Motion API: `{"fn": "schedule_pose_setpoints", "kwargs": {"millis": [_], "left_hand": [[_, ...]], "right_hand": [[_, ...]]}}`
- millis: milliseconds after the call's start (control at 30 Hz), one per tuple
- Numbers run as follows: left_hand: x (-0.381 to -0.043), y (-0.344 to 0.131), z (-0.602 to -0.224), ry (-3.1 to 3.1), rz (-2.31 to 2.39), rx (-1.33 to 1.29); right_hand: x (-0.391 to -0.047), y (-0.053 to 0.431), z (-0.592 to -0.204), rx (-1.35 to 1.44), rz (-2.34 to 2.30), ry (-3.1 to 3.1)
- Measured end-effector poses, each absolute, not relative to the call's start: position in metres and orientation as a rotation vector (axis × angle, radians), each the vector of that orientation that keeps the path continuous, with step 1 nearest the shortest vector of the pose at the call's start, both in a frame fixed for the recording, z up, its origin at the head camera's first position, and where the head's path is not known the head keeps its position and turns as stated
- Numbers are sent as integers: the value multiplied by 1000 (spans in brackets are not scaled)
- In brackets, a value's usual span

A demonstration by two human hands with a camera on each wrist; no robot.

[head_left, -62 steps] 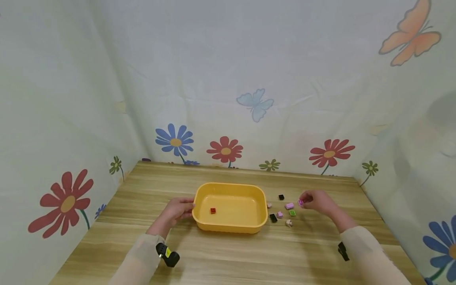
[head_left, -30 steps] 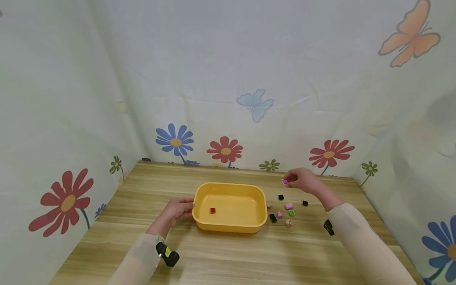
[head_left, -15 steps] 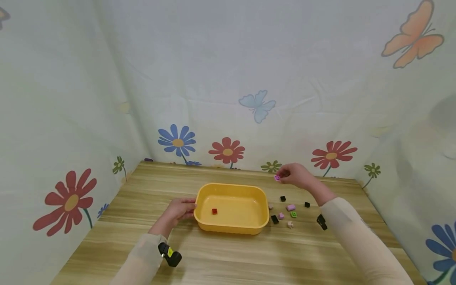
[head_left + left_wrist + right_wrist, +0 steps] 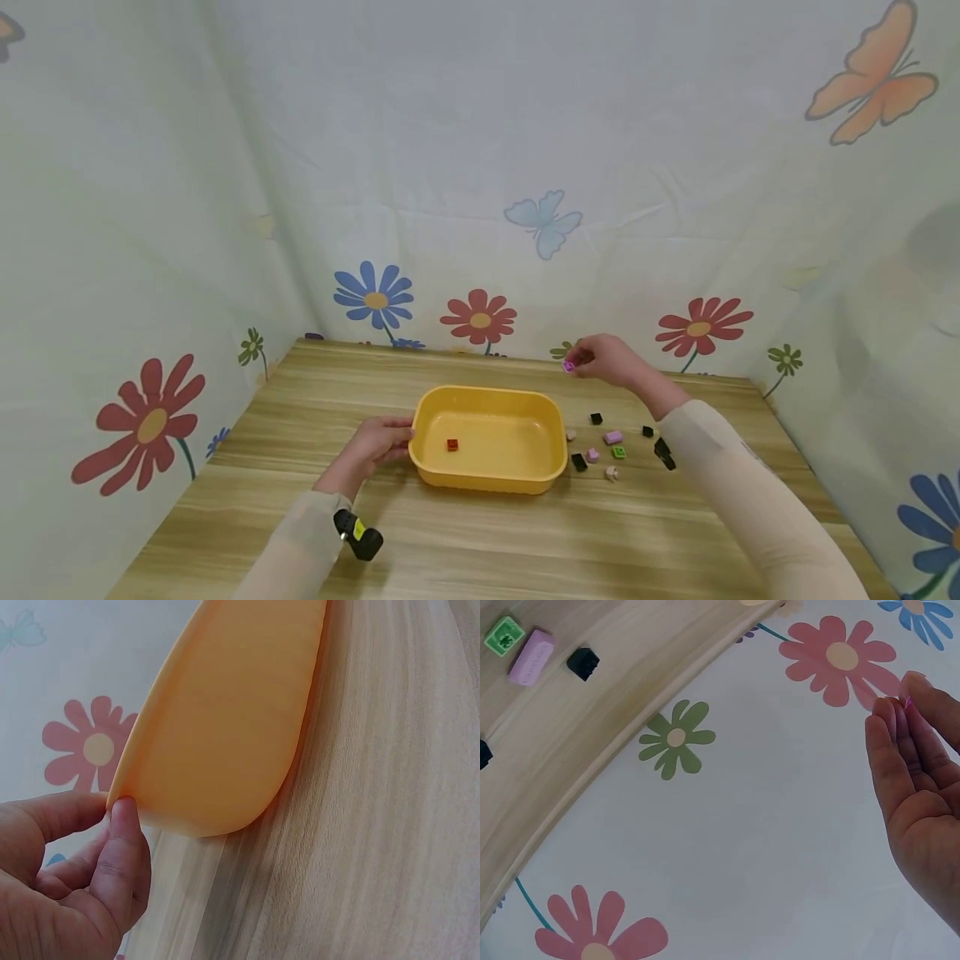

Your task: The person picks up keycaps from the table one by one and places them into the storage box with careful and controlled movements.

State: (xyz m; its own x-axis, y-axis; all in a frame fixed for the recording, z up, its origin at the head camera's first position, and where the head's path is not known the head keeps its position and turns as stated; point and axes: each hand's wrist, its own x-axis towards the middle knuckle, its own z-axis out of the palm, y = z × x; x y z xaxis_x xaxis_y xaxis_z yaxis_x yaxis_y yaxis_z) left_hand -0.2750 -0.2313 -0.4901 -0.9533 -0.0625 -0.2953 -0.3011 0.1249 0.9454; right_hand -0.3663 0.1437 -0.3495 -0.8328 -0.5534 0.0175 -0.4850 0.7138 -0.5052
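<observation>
A yellow plastic tray (image 4: 487, 482) stands on the wooden table, with one red toy brick (image 4: 452, 445) lying inside toward its left. At the tray's left end, my left hand (image 4: 372, 442) pinches the rim between thumb and fingers, as the left wrist view shows close up. Raised near the table's back edge, my right hand (image 4: 611, 360) holds a small magenta toy brick (image 4: 567, 367) at its fingertips. Most of that brick is hidden by the fingers in the right wrist view, where only a bit of magenta shows.
Right of the tray lie several loose pieces: a pink brick (image 4: 613, 437), a green brick (image 4: 618, 452), black bricks such as one (image 4: 596, 418) at the back, and a pale pink piece (image 4: 612, 473). A flower-printed curtain (image 4: 420, 208) encloses the table's back and sides.
My right hand has lifted the magenta brick from among the loose pieces and carried it left and toward the back. A black brick formerly behind that hand now shows. My left hand keeps its place.
</observation>
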Motion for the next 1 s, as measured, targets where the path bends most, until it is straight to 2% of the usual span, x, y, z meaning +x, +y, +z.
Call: {"fn": "schedule_pose_setpoints", "kwargs": {"millis": [333, 1000], "left_hand": [[-277, -229, -488, 2218, 1903, -384], [-280, -228, -483, 2250, 1839, -370]], "right_hand": [[-372, 119, -344, -837, -791, 2723], [-376, 58, -367, -929, -757, 2646]]}}
